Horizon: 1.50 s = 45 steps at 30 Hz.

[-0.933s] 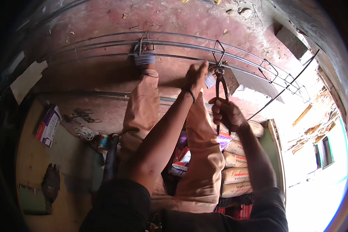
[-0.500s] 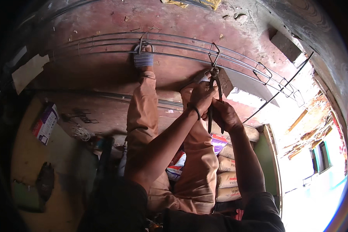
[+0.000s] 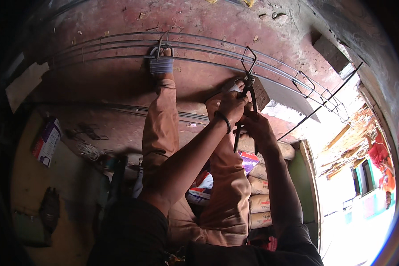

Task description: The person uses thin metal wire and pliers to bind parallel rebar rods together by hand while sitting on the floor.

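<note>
Several long steel bars [image 3: 119, 46] lie across a reddish floor, with wire stirrups [image 3: 249, 60] looped around them. My legs in tan trousers [image 3: 162, 119] stretch out toward the bars, and one socked foot [image 3: 161, 64] rests on them. My right hand [image 3: 258, 126] grips the handles of dark pincers [image 3: 248, 95], whose jaws sit at a stirrup on the bars. My left hand [image 3: 232, 105], with a dark band on its wrist, is closed against the pincers just below the jaws. My other foot is mostly hidden behind this hand.
A grey block [image 3: 265, 94] lies just right of the pincers. More stirrups [image 3: 307, 82] and a thin slanting rod [image 3: 319, 106] are further right. Stacked sacks [image 3: 259, 201] sit under my legs. A cardboard box [image 3: 45, 142] lies left. A person in red [image 3: 379, 150] stands outside the bright doorway.
My left hand came off the bars, where it lay spread, and closed beside the pincers. Both hands drew together at the stirrup. The view shifted slightly.
</note>
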Motion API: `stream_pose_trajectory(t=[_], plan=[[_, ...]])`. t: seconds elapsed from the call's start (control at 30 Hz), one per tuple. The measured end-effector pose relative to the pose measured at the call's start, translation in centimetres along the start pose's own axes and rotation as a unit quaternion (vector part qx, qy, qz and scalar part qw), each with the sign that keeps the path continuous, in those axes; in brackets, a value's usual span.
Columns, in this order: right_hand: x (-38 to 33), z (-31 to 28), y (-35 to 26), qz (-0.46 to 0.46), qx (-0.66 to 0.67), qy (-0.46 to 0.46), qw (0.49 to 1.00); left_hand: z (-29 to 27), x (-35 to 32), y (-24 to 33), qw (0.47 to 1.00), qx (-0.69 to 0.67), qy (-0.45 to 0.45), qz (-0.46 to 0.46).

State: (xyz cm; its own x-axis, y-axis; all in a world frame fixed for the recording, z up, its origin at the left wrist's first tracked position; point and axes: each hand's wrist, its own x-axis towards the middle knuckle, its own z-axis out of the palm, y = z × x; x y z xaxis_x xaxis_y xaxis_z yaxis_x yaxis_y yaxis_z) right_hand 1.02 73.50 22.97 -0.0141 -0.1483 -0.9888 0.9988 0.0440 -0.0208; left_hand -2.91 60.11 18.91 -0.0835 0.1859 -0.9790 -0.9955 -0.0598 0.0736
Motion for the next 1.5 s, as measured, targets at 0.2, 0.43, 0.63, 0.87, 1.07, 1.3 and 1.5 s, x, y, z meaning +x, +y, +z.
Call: stream_pose_trajectory(t=[0.2, 0.43, 0.63, 0.87, 1.07, 1.3, 1.5], plan=[[-2.0, 3.2, -0.9, -0.141, -0.555, 0.291, 0.766, 1.3, 2.0, -2.4, 0.99, -0.116, -0.02, 0.077], [0.7, -0.8, -0.7, -0.114, -0.637, 0.285, 0.707, 3.3, 3.8, -3.3, 0.987, -0.123, -0.035, 0.097], [3.3, -9.0, 0.2, -0.253, -0.698, 0.197, 0.64, 3.9, 3.1, -2.6, 0.983, -0.043, -0.104, 0.147], [1.9, -5.1, -1.6, -0.269, -0.618, 0.172, 0.719, 2.0, 2.8, -2.6, 0.981, 0.043, 0.02, 0.189], [0.1, 0.8, -0.8, 0.005, 0.173, -0.094, 0.98, -1.3, 0.9, 1.8, 0.984, 0.158, 0.046, 0.07], [-0.8, -0.2, -2.0, 0.006, 0.298, -0.18, 0.938, 0.0, 2.7, 0.2, 0.987, -0.152, -0.05, 0.027], [-4.5, 3.2, -5.7, -0.215, -0.539, 0.19, 0.792, 1.9, 3.4, -0.6, 0.941, -0.336, -0.016, -0.028]])
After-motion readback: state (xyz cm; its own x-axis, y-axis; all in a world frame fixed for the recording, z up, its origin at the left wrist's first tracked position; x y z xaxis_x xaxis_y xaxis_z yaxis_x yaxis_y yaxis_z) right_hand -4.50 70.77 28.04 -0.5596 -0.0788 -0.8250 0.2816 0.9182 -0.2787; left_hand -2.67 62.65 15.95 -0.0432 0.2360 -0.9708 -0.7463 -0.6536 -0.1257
